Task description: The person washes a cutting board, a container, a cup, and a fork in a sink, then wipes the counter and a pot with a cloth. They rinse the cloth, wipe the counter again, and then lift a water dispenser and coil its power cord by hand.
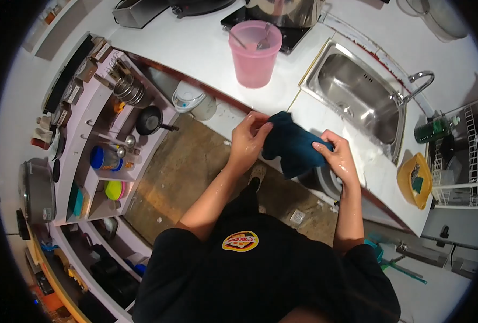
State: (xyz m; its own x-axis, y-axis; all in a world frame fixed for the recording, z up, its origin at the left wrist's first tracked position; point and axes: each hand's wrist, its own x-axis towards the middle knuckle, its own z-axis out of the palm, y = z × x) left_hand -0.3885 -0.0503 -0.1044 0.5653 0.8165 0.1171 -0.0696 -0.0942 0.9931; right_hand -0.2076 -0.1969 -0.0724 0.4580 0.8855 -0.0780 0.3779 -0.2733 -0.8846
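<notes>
A dark teal cloth (292,144) hangs between my two hands, in front of the counter's edge. My left hand (248,139) pinches its left corner between thumb and fingers. On the other side, my right hand (337,159) grips the cloth with the thumb on top. Both hands and forearms look wet. Beyond the cloth on the counter stands a pink plastic bucket (255,67) with metal utensils in it. To the right of it lies a steel sink (325,81) with a curved faucet (419,86). Part of a grey round container (325,180) shows below the cloth.
Right of the sink are a yellow basin (413,183), a green liquid bottle (437,129) and a white wire rack (472,156). At left, shelves hold a small frying pan (149,120), ladles and jars. A white lidded bucket (194,100) sits under the counter.
</notes>
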